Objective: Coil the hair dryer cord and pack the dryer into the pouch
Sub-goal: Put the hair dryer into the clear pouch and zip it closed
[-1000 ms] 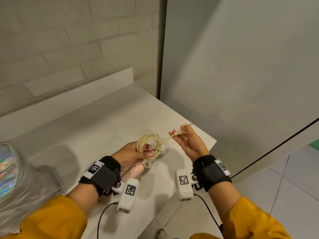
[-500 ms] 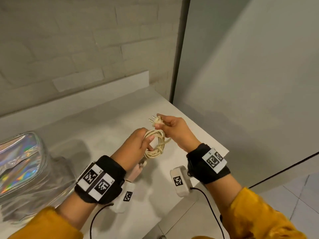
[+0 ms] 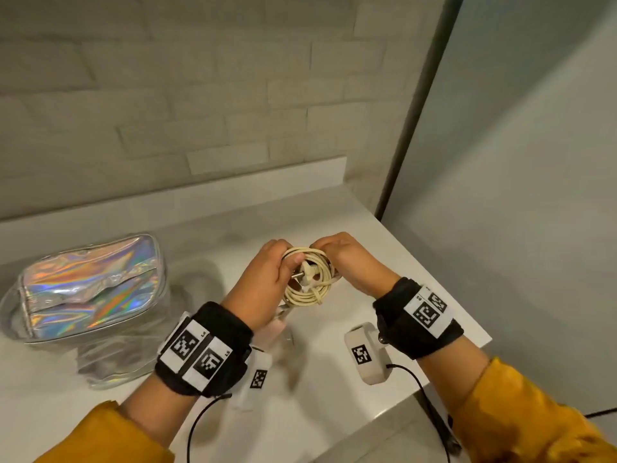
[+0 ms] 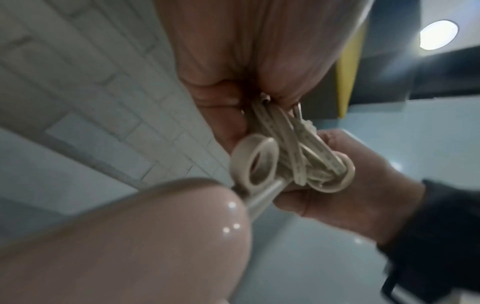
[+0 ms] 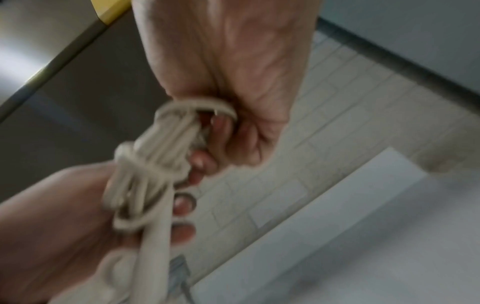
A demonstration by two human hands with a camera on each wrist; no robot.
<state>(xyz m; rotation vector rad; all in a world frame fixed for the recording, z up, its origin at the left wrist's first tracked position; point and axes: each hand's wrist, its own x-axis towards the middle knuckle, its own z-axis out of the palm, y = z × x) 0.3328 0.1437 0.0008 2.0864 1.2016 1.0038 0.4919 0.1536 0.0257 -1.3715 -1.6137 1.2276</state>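
The cream cord (image 3: 310,289) is wound into a small coil held above the white counter (image 3: 334,389). My left hand (image 3: 270,269) grips the coil's left side, and my right hand (image 3: 337,252) pinches its top right. The plug (image 3: 305,274) lies across the middle of the coil. The pink hair dryer (image 3: 274,329) hangs below my left hand, mostly hidden by it. In the left wrist view the dryer body (image 4: 130,246) and its hanging ring (image 4: 255,164) fill the foreground, with the cord (image 4: 298,148) bunched between both hands. The right wrist view shows the cord (image 5: 155,154) blurred.
A shiny holographic pouch (image 3: 90,289) sits on the counter to the left, against a clear plastic bag (image 3: 110,362). A tiled wall (image 3: 200,111) runs behind. The counter ends at a grey partition (image 3: 500,195) on the right and at its front edge near my right wrist.
My right hand has brought the plug end from out at the right over onto the coil. Both hands now hold the coil close together. The pouch has come into fuller view.
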